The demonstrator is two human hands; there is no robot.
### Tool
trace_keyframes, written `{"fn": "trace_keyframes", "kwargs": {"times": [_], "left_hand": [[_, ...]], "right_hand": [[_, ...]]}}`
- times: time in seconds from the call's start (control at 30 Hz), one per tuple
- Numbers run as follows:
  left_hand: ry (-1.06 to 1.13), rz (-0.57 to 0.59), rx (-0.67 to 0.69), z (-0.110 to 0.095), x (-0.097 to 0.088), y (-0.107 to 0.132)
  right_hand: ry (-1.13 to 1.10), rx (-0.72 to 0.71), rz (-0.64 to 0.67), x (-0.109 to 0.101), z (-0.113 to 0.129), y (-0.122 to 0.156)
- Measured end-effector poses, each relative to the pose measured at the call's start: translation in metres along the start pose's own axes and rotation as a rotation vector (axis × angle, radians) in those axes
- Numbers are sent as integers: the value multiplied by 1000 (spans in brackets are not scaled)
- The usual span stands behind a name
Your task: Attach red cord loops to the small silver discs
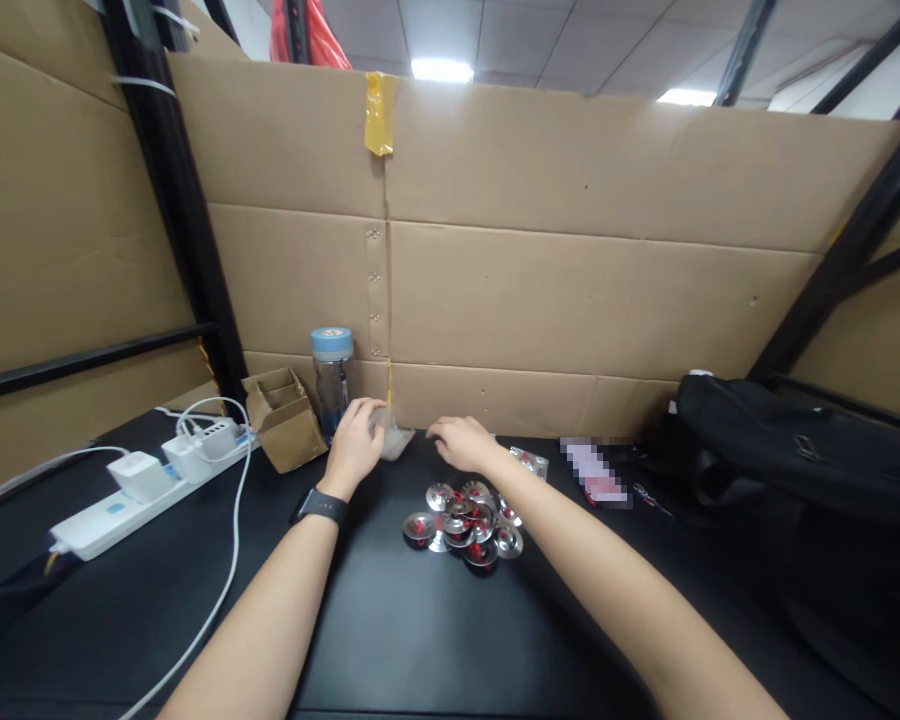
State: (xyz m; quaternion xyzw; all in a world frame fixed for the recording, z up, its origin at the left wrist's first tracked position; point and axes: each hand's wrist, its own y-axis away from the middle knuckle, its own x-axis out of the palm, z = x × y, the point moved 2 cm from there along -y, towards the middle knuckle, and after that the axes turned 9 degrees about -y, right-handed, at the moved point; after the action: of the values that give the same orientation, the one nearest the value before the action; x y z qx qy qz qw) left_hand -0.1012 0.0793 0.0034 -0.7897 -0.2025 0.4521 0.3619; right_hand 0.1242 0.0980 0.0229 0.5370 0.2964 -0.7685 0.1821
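My left hand (356, 445), with a black watch on its wrist, reaches to the back of the black table and is closed on a small clear plastic bag (396, 441) lying near the cardboard wall. My right hand (461, 441) hovers just right of that bag with its fingers curled down; what they hold, if anything, is hidden. A pile of several shiny round metal pieces with red centres (465, 523) lies on the table under my right forearm.
A blue-capped bottle (331, 378) and a small open cardboard box (285, 418) stand at the back left. A white power strip with chargers (146, 487) and cables lies to the left. A black bag (802, 455) fills the right side. Cardboard walls (570, 300) enclose the table.
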Motion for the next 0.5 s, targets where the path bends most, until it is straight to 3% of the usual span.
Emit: {"fn": "trace_keyframes", "kwargs": {"times": [0.07,0.2,0.33,0.5], "left_hand": [[10,0,29,-12,-1,0],[38,53,117,-38,0,5],[68,106,194,-62,5,12],[104,155,264,-81,8,20]], "right_hand": [[32,170,-11,-22,-23,24],[43,321,3,-49,-71,82],[-23,376,20,-45,-98,130],[-135,394,-107,-30,-109,147]]}}
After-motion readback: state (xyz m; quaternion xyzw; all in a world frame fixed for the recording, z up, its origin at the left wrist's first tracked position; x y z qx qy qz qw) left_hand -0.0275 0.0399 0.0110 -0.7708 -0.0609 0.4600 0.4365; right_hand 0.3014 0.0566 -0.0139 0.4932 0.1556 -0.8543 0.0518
